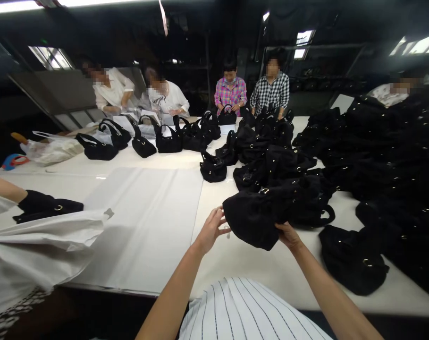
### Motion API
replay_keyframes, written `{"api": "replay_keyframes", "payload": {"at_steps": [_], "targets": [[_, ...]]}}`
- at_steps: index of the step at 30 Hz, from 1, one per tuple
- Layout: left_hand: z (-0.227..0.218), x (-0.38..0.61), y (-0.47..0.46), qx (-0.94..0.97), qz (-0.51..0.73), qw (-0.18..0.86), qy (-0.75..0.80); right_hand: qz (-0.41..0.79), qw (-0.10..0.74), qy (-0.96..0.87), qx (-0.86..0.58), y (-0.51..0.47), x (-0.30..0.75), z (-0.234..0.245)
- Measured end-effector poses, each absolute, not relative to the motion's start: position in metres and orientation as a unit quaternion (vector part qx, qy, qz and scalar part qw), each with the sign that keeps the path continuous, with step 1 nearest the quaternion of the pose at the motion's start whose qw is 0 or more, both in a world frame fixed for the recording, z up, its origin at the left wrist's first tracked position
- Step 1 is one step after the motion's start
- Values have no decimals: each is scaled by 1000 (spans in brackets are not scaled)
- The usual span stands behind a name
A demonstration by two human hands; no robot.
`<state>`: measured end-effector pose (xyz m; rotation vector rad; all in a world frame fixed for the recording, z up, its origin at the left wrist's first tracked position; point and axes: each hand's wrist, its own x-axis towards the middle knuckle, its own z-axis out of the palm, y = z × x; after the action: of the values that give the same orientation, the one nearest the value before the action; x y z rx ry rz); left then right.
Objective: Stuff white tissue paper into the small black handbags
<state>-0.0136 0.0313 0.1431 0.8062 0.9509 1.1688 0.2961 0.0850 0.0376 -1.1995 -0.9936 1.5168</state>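
Two hands hold one black bag (256,219) just above the near edge of the white counter (147,226), the right hand (288,234) closed on its bottom to carry it and the left hand (211,230) spread open at its side to steady it.

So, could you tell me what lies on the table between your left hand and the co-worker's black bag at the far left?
Head view: between left hand and that bag, only a flat white sheet.
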Motion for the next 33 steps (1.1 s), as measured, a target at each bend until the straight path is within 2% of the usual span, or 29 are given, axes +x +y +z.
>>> {"api": "replay_keyframes", "payload": {"at_steps": [2, 6, 10, 14, 17, 20, 22, 27, 33], "targets": [[128, -2, 23, 333, 510, 675, 418, 636, 457, -403, -474, 81, 296, 35], [82, 9, 15, 270, 540, 644, 470, 643, 392, -451, -479, 70, 295, 25], [30, 6, 11, 265, 560, 566, 545, 586, 344, -446, -583, 49, 287, 10], [1, 1, 1, 292, 546, 462, 634, 369, 323, -429, -759, 2, 268, 19], [-3, 3, -6, 324, 537, 410, 662, 247, 351, -560, -709, -33, 243, 47], [-1, 9, -8, 362, 521, 388, 669, 237, 379, -679, -582, -43, 216, 72], [1, 12, -8, 381, 514, 373, 672, 240, 374, -704, -554, -35, 203, 81], [-1, 14, -9, 387, 505, 349, 688, 325, 316, -710, -540, 0, 192, 88], [-2, 8, -11, 360, 521, 338, 696, 384, 351, -628, -579, 2, 178, 78]]}}
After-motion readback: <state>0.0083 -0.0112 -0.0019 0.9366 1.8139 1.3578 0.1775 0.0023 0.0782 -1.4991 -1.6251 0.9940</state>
